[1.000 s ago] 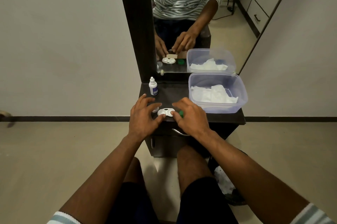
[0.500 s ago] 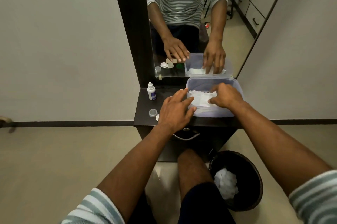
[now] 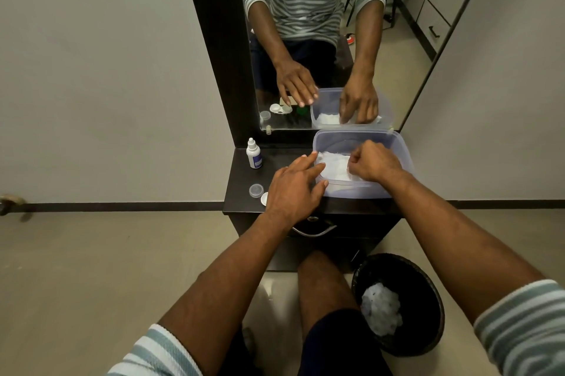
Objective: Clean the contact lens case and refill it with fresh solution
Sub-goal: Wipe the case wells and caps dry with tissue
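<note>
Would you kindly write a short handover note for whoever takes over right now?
Left hand: open, fingers on the box rim, holds nothing.
Right hand: inside the box, pinching a tissue.
Case: on the table, mostly hidden under the left hand; clear cap off beside it.
Bottle: upright, capped, at the back left.
Done: case opened.
Left: wipe the case, refill, recap.
</note>
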